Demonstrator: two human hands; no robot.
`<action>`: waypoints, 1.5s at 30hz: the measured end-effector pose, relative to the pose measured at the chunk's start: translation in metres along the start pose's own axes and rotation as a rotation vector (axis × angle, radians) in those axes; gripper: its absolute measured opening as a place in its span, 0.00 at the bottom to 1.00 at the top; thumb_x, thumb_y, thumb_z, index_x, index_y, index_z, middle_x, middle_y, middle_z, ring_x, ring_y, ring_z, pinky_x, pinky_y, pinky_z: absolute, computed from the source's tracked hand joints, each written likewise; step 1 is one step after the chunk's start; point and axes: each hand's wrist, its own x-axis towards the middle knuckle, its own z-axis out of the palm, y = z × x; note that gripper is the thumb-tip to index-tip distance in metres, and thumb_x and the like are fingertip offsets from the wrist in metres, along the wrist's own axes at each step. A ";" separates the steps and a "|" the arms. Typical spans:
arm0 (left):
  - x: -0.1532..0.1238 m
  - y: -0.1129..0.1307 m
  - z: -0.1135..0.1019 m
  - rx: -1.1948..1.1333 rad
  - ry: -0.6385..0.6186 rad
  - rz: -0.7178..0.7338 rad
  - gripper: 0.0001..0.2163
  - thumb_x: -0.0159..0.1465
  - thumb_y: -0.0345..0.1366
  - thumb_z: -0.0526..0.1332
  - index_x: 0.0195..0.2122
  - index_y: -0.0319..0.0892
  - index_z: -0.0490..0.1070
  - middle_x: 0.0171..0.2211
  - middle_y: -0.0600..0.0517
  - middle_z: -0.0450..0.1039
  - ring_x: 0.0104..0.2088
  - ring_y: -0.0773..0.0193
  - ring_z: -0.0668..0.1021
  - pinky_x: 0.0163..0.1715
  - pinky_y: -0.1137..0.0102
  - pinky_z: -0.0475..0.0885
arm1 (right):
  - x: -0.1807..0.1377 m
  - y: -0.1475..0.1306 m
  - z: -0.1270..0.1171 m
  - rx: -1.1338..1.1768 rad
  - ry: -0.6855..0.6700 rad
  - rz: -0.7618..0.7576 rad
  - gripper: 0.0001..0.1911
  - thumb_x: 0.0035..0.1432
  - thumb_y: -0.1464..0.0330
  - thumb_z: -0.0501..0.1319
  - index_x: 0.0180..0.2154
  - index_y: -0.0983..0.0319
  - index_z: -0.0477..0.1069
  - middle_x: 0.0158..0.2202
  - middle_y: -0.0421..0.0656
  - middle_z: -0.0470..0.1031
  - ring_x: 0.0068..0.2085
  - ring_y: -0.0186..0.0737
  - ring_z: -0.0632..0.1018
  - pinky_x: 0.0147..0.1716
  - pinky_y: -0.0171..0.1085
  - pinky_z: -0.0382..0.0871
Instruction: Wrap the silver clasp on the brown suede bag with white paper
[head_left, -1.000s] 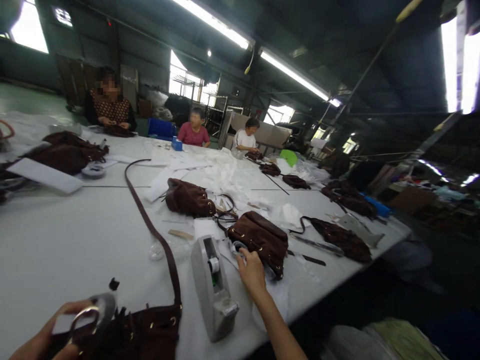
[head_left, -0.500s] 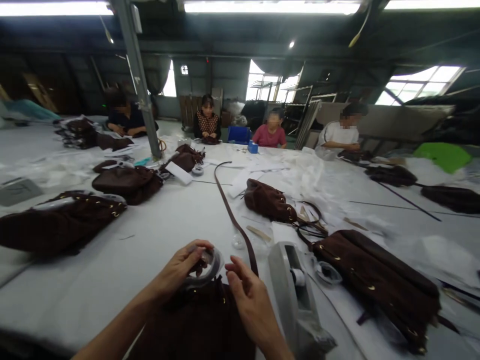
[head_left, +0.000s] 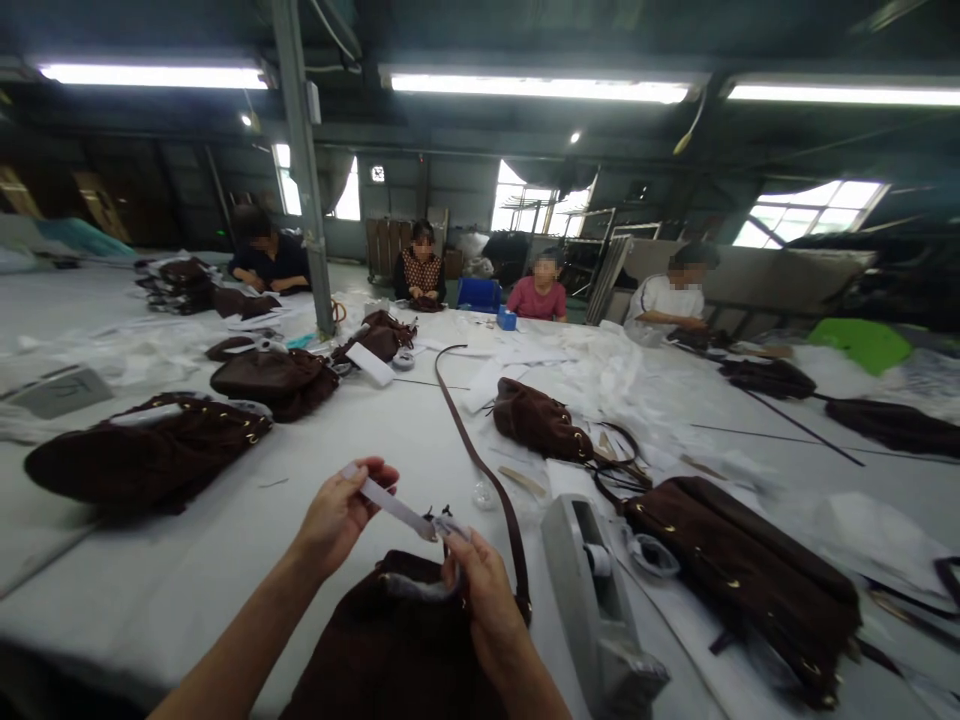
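Observation:
A dark brown suede bag (head_left: 390,650) lies on the white table right in front of me, its long strap (head_left: 469,445) running away across the table. My left hand (head_left: 337,510) pinches one end of a pale strip of tape (head_left: 394,508) stretched over the bag. My right hand (head_left: 480,585) holds the strip's other end, fingers closed at the bag's top edge. A grey tape dispenser (head_left: 600,600) stands just right of my right hand.
More brown bags lie around: one at the left (head_left: 142,455), one at the right (head_left: 750,570), others mid-table (head_left: 540,420). White paper scraps litter the table (head_left: 150,570). Several people sit working along the far side. A steel post (head_left: 307,170) rises from the table.
The view has swung left from the table's right end. My right hand left the tape roll near the dispenser and came to the bag; a strip of tape now stretches between both hands.

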 end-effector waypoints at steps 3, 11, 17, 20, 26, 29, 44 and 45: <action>0.005 0.020 -0.021 -0.083 -0.009 -0.032 0.11 0.58 0.28 0.61 0.42 0.40 0.70 0.25 0.55 0.69 0.24 0.72 0.71 0.25 0.76 0.71 | -0.002 -0.002 0.003 0.125 -0.063 0.013 0.14 0.54 0.58 0.61 0.36 0.63 0.69 0.16 0.32 0.57 0.22 0.32 0.60 0.25 0.32 0.56; -0.015 0.009 -0.026 0.137 -0.363 -0.559 0.17 0.62 0.46 0.60 0.42 0.36 0.72 0.28 0.53 0.66 0.14 0.82 0.50 0.09 0.82 0.41 | -0.005 -0.006 0.018 0.342 -0.376 0.118 0.13 0.51 0.63 0.62 0.38 0.64 0.71 0.14 0.29 0.53 0.18 0.29 0.55 0.26 0.33 0.57; -0.026 -0.002 -0.025 0.111 -0.483 -0.602 0.17 0.57 0.47 0.65 0.35 0.36 0.71 0.28 0.52 0.65 0.18 0.78 0.57 0.14 0.80 0.48 | -0.007 -0.011 0.015 0.243 -0.310 0.107 0.14 0.48 0.63 0.67 0.35 0.66 0.72 0.22 0.38 0.67 0.24 0.31 0.64 0.25 0.31 0.57; -0.026 -0.003 -0.029 0.162 -0.501 -0.612 0.22 0.57 0.53 0.63 0.31 0.33 0.71 0.26 0.52 0.63 0.19 0.76 0.58 0.14 0.79 0.48 | -0.007 -0.010 0.014 0.251 -0.250 0.119 0.15 0.50 0.61 0.67 0.35 0.65 0.72 0.24 0.40 0.69 0.26 0.32 0.67 0.25 0.30 0.58; -0.031 -0.001 -0.024 0.251 -0.549 -0.586 0.19 0.60 0.51 0.60 0.32 0.36 0.70 0.20 0.59 0.55 0.16 0.77 0.51 0.13 0.77 0.41 | 0.001 0.000 0.017 0.192 -0.136 -0.003 0.17 0.54 0.58 0.66 0.38 0.64 0.71 0.22 0.37 0.68 0.26 0.32 0.69 0.26 0.30 0.58; -0.033 0.003 -0.019 0.399 -0.576 -0.505 0.18 0.61 0.49 0.61 0.41 0.37 0.70 0.17 0.62 0.53 0.15 0.77 0.51 0.13 0.77 0.44 | 0.004 0.003 0.016 0.175 -0.078 -0.047 0.21 0.54 0.56 0.66 0.44 0.64 0.70 0.22 0.37 0.68 0.26 0.32 0.69 0.26 0.30 0.59; -0.025 0.010 -0.002 0.315 -0.474 -0.504 0.17 0.59 0.51 0.59 0.34 0.39 0.65 0.19 0.56 0.66 0.12 0.79 0.49 0.10 0.79 0.38 | 0.001 -0.013 0.023 0.188 -0.179 0.064 0.23 0.54 0.50 0.63 0.35 0.65 0.74 0.27 0.43 0.72 0.27 0.35 0.71 0.25 0.32 0.66; -0.023 0.011 -0.002 0.251 -0.447 -0.532 0.18 0.59 0.52 0.59 0.33 0.39 0.66 0.21 0.55 0.67 0.13 0.80 0.49 0.10 0.80 0.38 | 0.001 -0.015 0.023 0.192 -0.188 0.100 0.23 0.55 0.50 0.63 0.35 0.66 0.74 0.27 0.44 0.72 0.27 0.35 0.72 0.25 0.33 0.66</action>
